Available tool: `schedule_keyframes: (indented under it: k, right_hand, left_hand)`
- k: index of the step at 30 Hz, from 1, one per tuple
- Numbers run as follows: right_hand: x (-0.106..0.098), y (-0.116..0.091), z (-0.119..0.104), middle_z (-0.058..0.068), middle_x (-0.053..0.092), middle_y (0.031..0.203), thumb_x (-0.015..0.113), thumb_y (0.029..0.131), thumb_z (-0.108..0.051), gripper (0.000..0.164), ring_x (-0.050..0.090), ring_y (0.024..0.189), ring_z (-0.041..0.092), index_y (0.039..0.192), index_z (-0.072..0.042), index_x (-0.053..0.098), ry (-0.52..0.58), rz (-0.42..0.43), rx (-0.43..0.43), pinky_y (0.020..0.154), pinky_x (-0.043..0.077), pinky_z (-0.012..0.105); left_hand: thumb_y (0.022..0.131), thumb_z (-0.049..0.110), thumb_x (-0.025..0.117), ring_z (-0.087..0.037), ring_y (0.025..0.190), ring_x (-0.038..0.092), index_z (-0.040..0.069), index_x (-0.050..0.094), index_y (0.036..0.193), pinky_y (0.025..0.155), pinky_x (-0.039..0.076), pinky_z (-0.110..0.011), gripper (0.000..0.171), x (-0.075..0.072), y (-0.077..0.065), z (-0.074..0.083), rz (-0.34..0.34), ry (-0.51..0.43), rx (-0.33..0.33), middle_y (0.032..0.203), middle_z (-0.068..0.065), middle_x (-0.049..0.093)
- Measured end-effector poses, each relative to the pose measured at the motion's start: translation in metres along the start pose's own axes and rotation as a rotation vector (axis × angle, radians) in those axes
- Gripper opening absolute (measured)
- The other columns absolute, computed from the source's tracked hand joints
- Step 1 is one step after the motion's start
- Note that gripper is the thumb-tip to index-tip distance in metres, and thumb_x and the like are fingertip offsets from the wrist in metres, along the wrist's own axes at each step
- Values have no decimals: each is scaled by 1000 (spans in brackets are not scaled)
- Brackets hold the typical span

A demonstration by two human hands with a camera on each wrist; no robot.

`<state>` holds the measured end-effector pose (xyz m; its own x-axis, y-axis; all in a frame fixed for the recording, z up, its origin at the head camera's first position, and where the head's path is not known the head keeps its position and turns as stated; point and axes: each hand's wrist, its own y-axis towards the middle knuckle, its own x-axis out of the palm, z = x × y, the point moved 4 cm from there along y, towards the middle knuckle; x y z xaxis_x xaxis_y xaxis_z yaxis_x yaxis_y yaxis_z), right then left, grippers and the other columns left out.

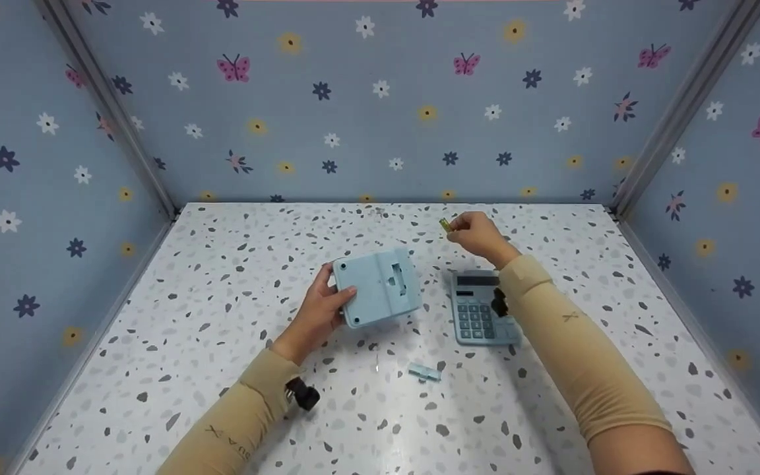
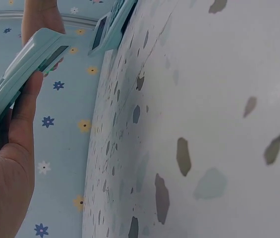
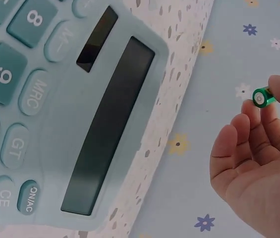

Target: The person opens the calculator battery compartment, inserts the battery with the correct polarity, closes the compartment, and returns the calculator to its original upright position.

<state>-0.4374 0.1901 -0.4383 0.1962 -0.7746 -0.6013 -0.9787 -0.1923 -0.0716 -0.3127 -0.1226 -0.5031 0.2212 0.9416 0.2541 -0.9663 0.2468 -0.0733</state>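
My left hand (image 1: 320, 305) grips a light blue calculator (image 1: 373, 290) by its left side, back turned up. An uncovered battery slot (image 1: 398, 278) shows near the right end of that back. Thumb on top and fingers beneath, the hand keeps the calculator raised off the table, as the left wrist view shows. Up and to the right, my right hand (image 1: 479, 235) pinches a small green battery (image 3: 261, 97) between thumb and fingers. Below the right forearm lies a second blue calculator (image 1: 479, 316), keys up. A small light blue battery cover (image 1: 424, 372) lies nearer to me.
The speckled white table (image 1: 221, 330) carries these things. Blue patterned panels (image 1: 380, 99) stand behind it and on both sides, joined by grey metal corner posts (image 1: 113, 105). My right forearm passes over part of the second calculator.
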Motion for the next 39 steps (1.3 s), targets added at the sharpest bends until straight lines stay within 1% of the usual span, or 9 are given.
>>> schedule_keyframes:
  k: [6,11,16,25,32,37,39]
  right_hand:
    - [2,-12,-13,17,66,117,67,104,-14,25,58,101,25,123,3,67,-5,6,-63,92,51,42]
    - [1,-21,-22,17,68,114,68,104,-14,24,59,97,24,122,2,68,-17,8,-100,89,51,40]
    - [2,-28,-29,14,68,108,69,104,-14,20,56,90,22,117,0,69,-24,4,-131,82,49,37]
    - [5,-40,-30,12,71,103,73,100,-12,14,60,89,21,109,-2,71,-2,13,-156,84,53,35]
    - [9,-50,-31,9,72,97,75,99,-11,11,61,85,19,106,-3,71,12,20,-186,79,52,33]
    - [13,-56,-31,8,72,94,76,97,-11,11,61,83,17,104,-3,72,32,16,-210,76,53,29]
    - [14,-58,-31,8,71,94,76,97,-10,11,61,83,17,105,-2,72,39,13,-214,76,53,29]
  left_hand:
    - [113,6,55,-33,131,66,22,31,165,102,62,-49,60,0,0,1,-3,1,6,159,-24,53]
    - [113,7,55,-31,124,70,21,31,165,97,64,-47,59,1,-1,1,-14,1,13,155,-24,55]
    - [112,8,56,-31,121,71,21,31,165,95,65,-46,60,0,-1,2,-5,11,14,152,-25,57]
    - [113,9,56,-34,129,67,23,30,166,98,63,-48,61,1,1,0,-10,13,2,158,-24,53]
    - [113,13,57,-34,131,66,24,29,167,95,64,-45,62,3,1,2,-18,38,4,160,-23,52]
    - [112,12,58,-37,136,63,23,30,167,101,62,-50,62,4,1,1,-19,29,8,162,-22,51]
    - [112,11,57,-38,136,64,23,30,167,103,61,-52,62,4,1,0,-15,24,9,161,-23,51]
